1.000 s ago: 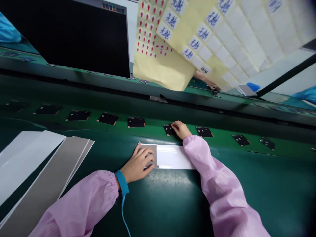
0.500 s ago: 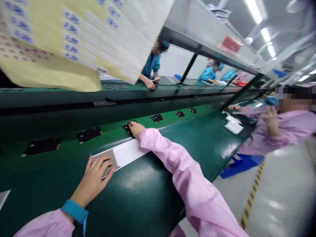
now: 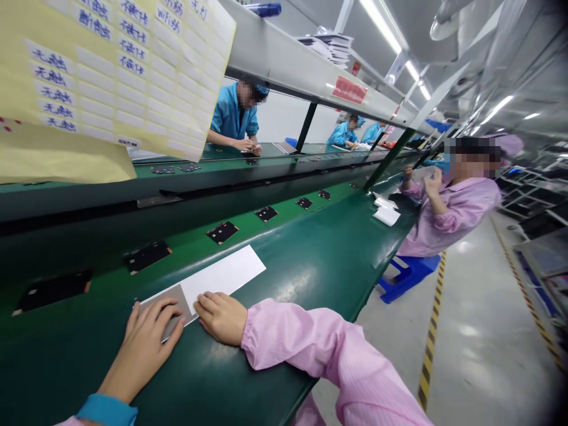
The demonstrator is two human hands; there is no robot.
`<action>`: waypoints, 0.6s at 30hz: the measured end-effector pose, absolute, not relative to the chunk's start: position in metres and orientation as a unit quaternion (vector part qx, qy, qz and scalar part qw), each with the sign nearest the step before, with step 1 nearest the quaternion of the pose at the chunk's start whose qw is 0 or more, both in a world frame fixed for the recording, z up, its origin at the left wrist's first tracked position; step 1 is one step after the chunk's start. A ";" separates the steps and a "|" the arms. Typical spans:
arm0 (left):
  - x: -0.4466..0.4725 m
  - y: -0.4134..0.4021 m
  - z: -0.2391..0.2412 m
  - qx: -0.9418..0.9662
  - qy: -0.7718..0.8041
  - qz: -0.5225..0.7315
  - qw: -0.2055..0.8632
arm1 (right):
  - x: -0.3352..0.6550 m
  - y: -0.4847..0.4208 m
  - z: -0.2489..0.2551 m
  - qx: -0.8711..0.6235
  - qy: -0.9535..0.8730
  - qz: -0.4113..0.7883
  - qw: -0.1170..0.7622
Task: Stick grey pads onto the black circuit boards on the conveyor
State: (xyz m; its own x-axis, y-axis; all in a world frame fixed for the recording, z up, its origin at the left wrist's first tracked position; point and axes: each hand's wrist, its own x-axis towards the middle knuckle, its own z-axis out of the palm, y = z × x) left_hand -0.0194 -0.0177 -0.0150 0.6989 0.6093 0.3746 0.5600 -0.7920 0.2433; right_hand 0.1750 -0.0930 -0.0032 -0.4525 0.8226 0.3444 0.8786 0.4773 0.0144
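Note:
A grey flat piece lies against a long white strip on the dark green bench. My left hand rests on the grey piece with fingers spread, a blue band round its wrist. At the boundary between grey and white, along the near edge, is my right hand. Its fingers are together and bent down at that edge, with the thumb and whatever is under the fingertips hidden. Black flat parts with small light patches and orange tabs lie in a row on the brighter green belt beyond.
A yellow sheet with handwritten labels hangs at upper left. A person in pink sits at the right, holding a clear flat piece. White papers lie near them. People in blue work across the line. A dark post rises from the bench.
My right hand has come back from a black part on the belt to the grey piece's edge. My left hand stays on the grey piece. The view has swung right.

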 end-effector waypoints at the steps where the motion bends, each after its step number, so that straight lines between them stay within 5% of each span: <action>1: -0.019 -0.017 -0.015 0.921 0.317 0.222 0.056 | 0.176 -0.093 -0.004 -0.497 -0.850 -0.101 0.143; 18: -0.020 -0.019 -0.017 0.919 0.317 0.230 0.044 | 0.181 -0.101 -0.009 -0.444 -0.872 -0.151 0.139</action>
State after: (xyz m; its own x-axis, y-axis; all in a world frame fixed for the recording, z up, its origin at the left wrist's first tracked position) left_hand -0.0197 -0.0190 -0.0170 0.6932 0.6023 0.3958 0.5617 -0.7956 0.2269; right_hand 0.1806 -0.1008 -0.0088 -0.5672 0.7321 0.3772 0.8164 0.5602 0.1403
